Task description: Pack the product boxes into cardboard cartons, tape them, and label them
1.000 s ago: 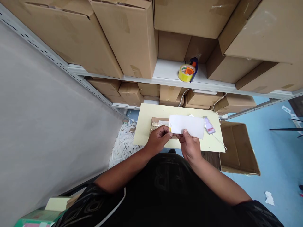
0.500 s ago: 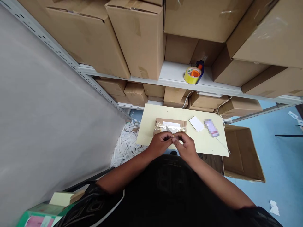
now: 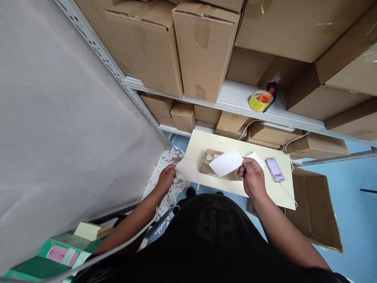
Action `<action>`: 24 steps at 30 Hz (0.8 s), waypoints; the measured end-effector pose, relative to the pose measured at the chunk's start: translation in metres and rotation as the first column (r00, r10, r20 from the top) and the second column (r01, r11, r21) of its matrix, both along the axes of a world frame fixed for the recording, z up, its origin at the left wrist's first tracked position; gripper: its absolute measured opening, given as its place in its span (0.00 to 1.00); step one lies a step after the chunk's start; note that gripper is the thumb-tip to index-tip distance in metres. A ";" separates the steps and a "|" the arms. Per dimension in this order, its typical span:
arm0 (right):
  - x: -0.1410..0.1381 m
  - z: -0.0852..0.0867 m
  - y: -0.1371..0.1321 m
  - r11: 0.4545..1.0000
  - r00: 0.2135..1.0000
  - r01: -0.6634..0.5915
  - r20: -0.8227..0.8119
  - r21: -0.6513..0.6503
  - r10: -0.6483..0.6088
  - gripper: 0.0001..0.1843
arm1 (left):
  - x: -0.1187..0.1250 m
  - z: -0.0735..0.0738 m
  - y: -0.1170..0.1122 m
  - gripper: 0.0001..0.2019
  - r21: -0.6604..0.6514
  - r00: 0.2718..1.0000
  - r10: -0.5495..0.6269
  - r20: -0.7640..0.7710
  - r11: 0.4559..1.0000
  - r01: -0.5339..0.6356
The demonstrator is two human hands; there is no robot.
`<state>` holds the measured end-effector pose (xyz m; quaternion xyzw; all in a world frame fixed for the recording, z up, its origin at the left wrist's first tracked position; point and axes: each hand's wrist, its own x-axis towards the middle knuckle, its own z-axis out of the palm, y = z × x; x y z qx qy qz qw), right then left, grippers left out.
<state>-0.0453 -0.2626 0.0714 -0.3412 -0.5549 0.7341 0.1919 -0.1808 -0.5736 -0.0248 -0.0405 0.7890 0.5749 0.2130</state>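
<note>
My right hand (image 3: 251, 179) is closed on the edge of a white label sheet (image 3: 226, 162), held over a small brown taped package (image 3: 212, 166) on the pale yellow table (image 3: 206, 143). My left hand (image 3: 166, 177) is off the table's left edge, pinching a blurred white strip of backing paper (image 3: 186, 169) above a heap of white paper strips (image 3: 160, 179) on the floor. A small white card (image 3: 255, 158) and a phone (image 3: 274, 169) lie on the table to the right.
Shelves of cardboard boxes (image 3: 203, 47) stand behind the table, with a yellow tape dispenser (image 3: 262, 99) on the shelf. An open empty carton (image 3: 316, 204) sits on the blue floor at right. A grey wall is at left; a green box (image 3: 47, 261) lies at lower left.
My hands were together peeling the paper over the package. Now they have parted: the left carried the backing strip left off the table, the right holds the label.
</note>
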 end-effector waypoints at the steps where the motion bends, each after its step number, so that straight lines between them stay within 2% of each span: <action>1: 0.000 0.000 0.003 1.000 1.000 0.012 -0.013 -0.027 -0.012 0.10 | -0.008 -0.012 -0.017 0.06 -0.060 1.000 0.025 -0.012 0.998 -0.025; 4: 0.003 0.001 0.008 0.996 0.998 0.039 -0.041 -0.078 -0.042 0.10 | -0.030 -0.046 -0.062 0.07 -0.264 0.998 0.063 0.020 0.963 -0.055; 5: 0.005 0.000 0.010 0.995 0.998 0.042 -0.044 -0.086 -0.046 0.09 | -0.037 -0.055 -0.074 0.07 -0.340 0.998 0.034 0.047 0.940 -0.016; 6: 0.006 -0.001 0.011 0.995 0.998 0.041 -0.044 -0.089 -0.045 0.08 | -0.044 -0.064 -0.084 0.08 -0.445 0.997 -0.031 0.067 0.894 0.058; 8: 0.008 -0.003 0.012 0.996 0.999 0.025 -0.042 -0.082 -0.028 0.07 | -0.058 -0.076 -0.099 0.09 -0.669 0.969 -0.204 0.139 0.702 0.244; 9: 0.009 -0.005 0.012 0.997 0.999 0.015 -0.038 -0.074 -0.018 0.06 | -0.064 -0.081 -0.104 0.09 -0.736 0.949 -0.261 0.179 0.604 0.305; 10: 0.010 -0.006 0.012 0.998 0.999 0.007 -0.032 -0.062 -0.008 0.05 | -0.071 -0.083 -0.106 0.09 -0.777 0.932 -0.294 0.215 0.527 0.345; 11: 0.011 -0.008 0.013 0.999 1.000 -0.002 -0.024 -0.044 0.001 0.05 | -0.077 -0.084 -0.106 0.09 -0.796 0.921 -0.306 0.241 0.481 0.368; 12: 0.011 -0.010 0.013 1.000 1.000 -0.011 -0.018 -0.021 0.010 0.05 | -0.082 -0.083 -0.102 0.09 -0.805 0.919 -0.308 0.248 0.463 0.372; 14: 0.013 -0.013 0.015 0.999 0.999 -0.030 -0.011 0.045 0.031 0.05 | -0.089 -0.074 -0.085 0.12 -0.807 0.926 -0.324 0.194 0.484 0.338; 15: 0.014 -0.014 0.016 0.995 0.999 -0.044 -0.005 0.084 0.044 0.05 | -0.089 -0.065 -0.071 0.14 -0.787 0.930 -0.339 0.142 0.531 0.314; 16: 0.014 -0.015 0.017 0.991 0.998 -0.061 0.005 0.123 0.061 0.05 | -0.087 -0.055 -0.054 0.16 -0.740 0.931 -0.357 0.070 0.607 0.289; 17: 0.015 -0.015 0.018 0.984 0.997 -0.083 0.019 0.156 0.081 0.05 | -0.083 -0.042 -0.034 0.17 -0.630 0.934 -0.358 0.016 0.722 0.287; 18: 0.015 -0.014 0.019 0.977 0.994 -0.110 0.036 0.181 0.105 0.04 | -0.077 -0.028 -0.012 0.19 -0.463 0.929 -0.369 0.017 0.821 0.335; 19: 0.015 -0.013 0.020 0.969 0.989 -0.148 0.053 0.196 0.140 0.04 | -0.068 -0.014 0.011 0.21 -0.285 0.922 -0.384 0.044 0.880 0.380; 20: 0.015 -0.012 0.021 0.959 0.981 -0.194 0.067 0.204 0.184 0.03 | -0.058 0.001 0.034 0.23 -0.114 0.894 -0.443 0.073 0.886 0.449; 21: 0.015 -0.011 0.023 0.948 0.970 -0.242 0.076 0.208 0.231 0.03 | -0.048 0.014 0.056 0.24 0.024 0.855 -0.513 0.075 0.858 0.513; 22: 0.014 -0.010 0.026 0.935 0.958 -0.285 0.080 0.212 0.274 0.04 | -0.038 0.026 0.076 0.26 0.117 0.812 -0.579 0.073 0.814 0.569; 24: 0.013 -0.011 0.032 0.913 0.939 -0.343 0.092 0.220 0.331 0.05 | -0.022 0.044 0.110 0.26 0.217 0.759 -0.643 0.098 0.758 0.615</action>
